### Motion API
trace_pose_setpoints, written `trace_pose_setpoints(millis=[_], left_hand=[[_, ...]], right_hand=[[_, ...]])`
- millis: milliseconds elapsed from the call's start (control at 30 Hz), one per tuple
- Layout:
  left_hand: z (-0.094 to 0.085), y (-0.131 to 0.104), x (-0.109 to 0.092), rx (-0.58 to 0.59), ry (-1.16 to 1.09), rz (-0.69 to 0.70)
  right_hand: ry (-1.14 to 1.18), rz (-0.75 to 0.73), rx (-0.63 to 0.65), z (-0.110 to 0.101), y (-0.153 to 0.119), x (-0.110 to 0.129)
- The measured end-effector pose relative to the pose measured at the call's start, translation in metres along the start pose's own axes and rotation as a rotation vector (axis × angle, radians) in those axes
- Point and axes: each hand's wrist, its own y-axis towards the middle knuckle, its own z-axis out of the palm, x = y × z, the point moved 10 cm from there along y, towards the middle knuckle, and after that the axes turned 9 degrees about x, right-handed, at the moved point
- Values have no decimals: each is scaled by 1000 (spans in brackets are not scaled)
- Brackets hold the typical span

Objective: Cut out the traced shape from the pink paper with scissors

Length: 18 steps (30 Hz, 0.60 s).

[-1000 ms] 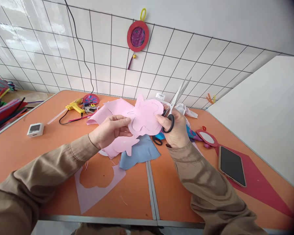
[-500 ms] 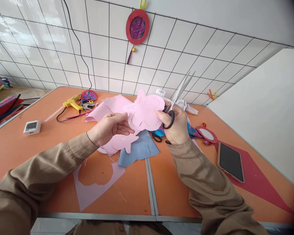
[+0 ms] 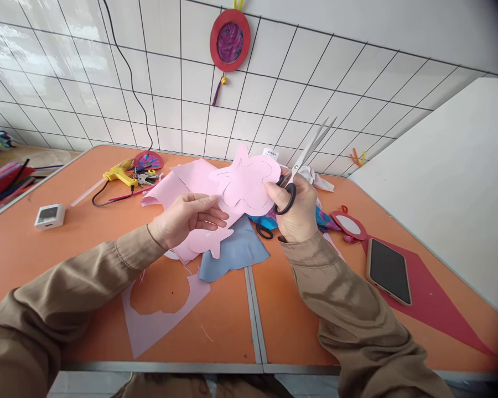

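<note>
My right hand [image 3: 296, 207] holds black-handled scissors [image 3: 311, 149], blades pointing up and slightly parted, and pinches the right edge of a pink cutout [image 3: 249, 185] with a wavy drawn outline. At the cutout's left edge is my left hand [image 3: 191, 216], fingers spread; whether its thumb grips the edge is unclear. Below lie another pink cutout [image 3: 207, 242] and a blue-grey sheet [image 3: 236, 251]. Pink sheets [image 3: 170, 188] are behind my left hand. A lilac offcut [image 3: 161, 326] with a large hole lies near the front edge.
A yellow glue gun [image 3: 122, 173], keys [image 3: 144, 178] and a white device [image 3: 50, 216] are on the left. On the right, a phone [image 3: 389, 271] rests on red sheet [image 3: 440, 298] beside a red oval frame [image 3: 348, 225]. Another black scissor handle [image 3: 264, 231] shows in the middle.
The pink cutout has turned slightly in my right hand, and the scissor tips have shifted a little right. The whole view has moved slightly.
</note>
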Motion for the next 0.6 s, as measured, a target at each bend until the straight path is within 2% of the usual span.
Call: trace_pose_setpoints(millis=[367,600], left_hand=[[-2,-1,-7,-12,-33,43],[-4,-4,-14,-55,-35,83]], right_hand=[[71,88,58,14,-5,-9],[98,89,80,21,-7,-10]])
